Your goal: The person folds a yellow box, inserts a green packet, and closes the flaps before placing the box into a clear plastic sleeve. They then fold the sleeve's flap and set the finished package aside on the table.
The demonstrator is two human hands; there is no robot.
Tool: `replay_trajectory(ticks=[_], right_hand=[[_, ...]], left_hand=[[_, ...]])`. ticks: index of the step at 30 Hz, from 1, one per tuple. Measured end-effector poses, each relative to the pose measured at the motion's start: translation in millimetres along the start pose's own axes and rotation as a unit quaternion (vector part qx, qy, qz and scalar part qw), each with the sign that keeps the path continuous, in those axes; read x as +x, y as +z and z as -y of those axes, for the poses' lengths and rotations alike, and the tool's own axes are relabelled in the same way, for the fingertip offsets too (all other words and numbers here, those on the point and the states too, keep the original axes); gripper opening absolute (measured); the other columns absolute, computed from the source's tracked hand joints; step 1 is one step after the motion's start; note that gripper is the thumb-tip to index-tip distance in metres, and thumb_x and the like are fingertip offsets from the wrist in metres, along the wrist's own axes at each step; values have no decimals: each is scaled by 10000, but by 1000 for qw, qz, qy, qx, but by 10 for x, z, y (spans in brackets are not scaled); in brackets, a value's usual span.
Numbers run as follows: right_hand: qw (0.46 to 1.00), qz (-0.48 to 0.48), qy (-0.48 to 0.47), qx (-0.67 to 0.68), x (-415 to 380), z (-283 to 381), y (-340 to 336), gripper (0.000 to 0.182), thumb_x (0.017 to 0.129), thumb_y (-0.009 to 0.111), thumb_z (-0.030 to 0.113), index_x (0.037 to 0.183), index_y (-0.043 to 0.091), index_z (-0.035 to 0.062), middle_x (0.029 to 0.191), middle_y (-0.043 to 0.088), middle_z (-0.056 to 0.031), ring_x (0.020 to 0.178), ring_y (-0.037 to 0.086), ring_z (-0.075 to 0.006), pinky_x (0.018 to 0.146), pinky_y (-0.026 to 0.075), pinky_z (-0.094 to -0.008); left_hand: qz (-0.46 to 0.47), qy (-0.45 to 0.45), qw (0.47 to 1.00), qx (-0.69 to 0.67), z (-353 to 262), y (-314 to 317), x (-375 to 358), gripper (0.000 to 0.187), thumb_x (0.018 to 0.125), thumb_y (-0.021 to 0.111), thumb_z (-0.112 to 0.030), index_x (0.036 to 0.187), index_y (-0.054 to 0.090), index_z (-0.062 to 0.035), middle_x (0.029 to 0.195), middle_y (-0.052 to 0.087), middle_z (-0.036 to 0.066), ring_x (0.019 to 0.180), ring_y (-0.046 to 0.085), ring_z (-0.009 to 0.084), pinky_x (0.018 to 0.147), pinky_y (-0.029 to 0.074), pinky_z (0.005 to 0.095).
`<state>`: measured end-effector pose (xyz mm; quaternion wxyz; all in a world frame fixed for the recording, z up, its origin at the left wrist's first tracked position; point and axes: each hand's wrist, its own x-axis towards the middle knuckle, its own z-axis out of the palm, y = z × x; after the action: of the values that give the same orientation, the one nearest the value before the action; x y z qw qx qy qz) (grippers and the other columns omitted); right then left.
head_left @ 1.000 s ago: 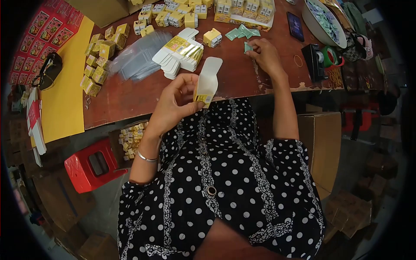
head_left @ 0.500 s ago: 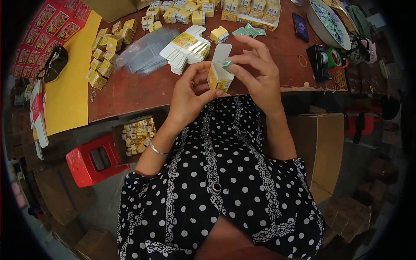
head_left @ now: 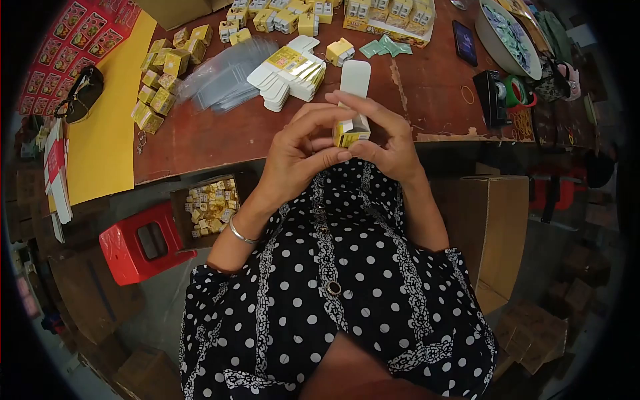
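Worn on the head, looking forward and steeply down.

Two hands [head_left: 300, 147] [head_left: 393, 140], one held carton [head_left: 352, 135], one phone [head_left: 465, 43], one bowl [head_left: 491, 41], one bracelet [head_left: 239, 232]

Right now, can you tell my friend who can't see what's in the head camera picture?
Two bare hands, left and right, hold a small yellow box with its white flap up. Beyond, on a red-brown table, lie flat cartons, green packets and little yellow boxes.

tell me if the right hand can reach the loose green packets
Probably yes: the loose green packets lie uncovered beyond the right hand, though it would have to leave the small yellow box.
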<state>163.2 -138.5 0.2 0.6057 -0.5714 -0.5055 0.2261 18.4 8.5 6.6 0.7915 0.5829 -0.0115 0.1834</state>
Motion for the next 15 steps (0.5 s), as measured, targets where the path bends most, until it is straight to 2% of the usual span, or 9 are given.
replay_trajectory(ticks=[2, 4, 5, 7, 9, 10, 11, 13, 15], right_hand=[[1000, 5, -12, -12, 10, -3, 31, 668, 917, 747, 425, 1375, 613, -42, 1412, 608, -187, 1283, 575, -230, 1062, 465, -366], [996, -21, -79, -33, 36, 22, 43, 463, 895, 761, 236, 1282, 687, -6, 1311, 683, -164, 1218, 637, -309, 1040, 487, -396], [996, -22, -79, -32, 52, 28, 26, 463, 895, 761, 236, 1282, 687, -6, 1311, 683, -164, 1218, 637, -309, 1040, 487, -396], [966, -23, -167, -198, 94, 25, -19, 415, 898, 756, 223, 1241, 711, -5, 1286, 694, -168, 1215, 639, -349, 1019, 508, -402], [955, -26, -196, -222, 117, -2, -27, 404, 901, 755, 227, 1232, 716, -2, 1271, 702, -163, 1225, 634, -360, 1017, 513, -406], [943, -28, -224, -244, 119, -9, -21, 393, 905, 754, 230, 1222, 722, 0, 1257, 709, -159, 1234, 629, -371, 1015, 518, -410], [943, -27, -223, -244, 103, 19, 39, 393, 905, 754, 230, 1222, 722, 0, 1257, 709, -159, 1234, 629, -371, 1015, 518, -410], [975, -117, -147, -115, 68, 111, 190, 347, 909, 754, 235, 1166, 747, 2, 1242, 719, -143, 1262, 615, -366, 1021, 518, -421], [975, -101, -150, -126, 81, 126, 152, 335, 901, 764, 226, 1152, 752, 5, 1232, 724, -140, 1267, 613, -355, 1032, 509, -422]], left_hand=[[22, -2, 1000, -5, 35, -38, -25, 405, 897, 705, 91, 1288, 631, 15, 1422, 443, 85, 1188, 619, 187, 1015, 582, 332], [23, 0, 1000, 12, 28, -52, -48, 401, 896, 705, 93, 1283, 633, 19, 1416, 450, 87, 1188, 618, 184, 1006, 586, 330], [23, 3, 999, 29, 26, -54, -55, 398, 895, 705, 95, 1279, 634, 23, 1410, 457, 89, 1188, 617, 180, 997, 590, 328], [18, 10, 999, 24, 83, -75, -60, 400, 892, 709, 95, 1277, 623, 28, 1394, 474, 90, 1190, 617, 181, 985, 595, 326], [14, 18, 1000, 18, 96, -57, -53, 404, 890, 713, 95, 1275, 612, 32, 1378, 491, 90, 1192, 616, 182, 973, 600, 325], [-18, 25, 999, -6, 82, -10, -46, 416, 888, 716, 95, 1275, 580, 31, 1359, 509, 98, 1189, 621, 188, 961, 602, 320], [-51, 33, 998, -30, 68, 17, -42, 430, 886, 720, 95, 1275, 548, 30, 1340, 527, 105, 1186, 626, 193, 950, 605, 315], [-54, 28, 997, -39, 48, 6, -34, 444, 886, 722, 95, 1271, 516, 21, 1331, 536, 115, 1190, 626, 201, 943, 606, 310], [-58, 23, 997, -46, 19, -3, -37, 460, 885, 724, 95, 1267, 483, 12, 1322, 546, 124, 1195, 626, 209, 936, 608, 305]])
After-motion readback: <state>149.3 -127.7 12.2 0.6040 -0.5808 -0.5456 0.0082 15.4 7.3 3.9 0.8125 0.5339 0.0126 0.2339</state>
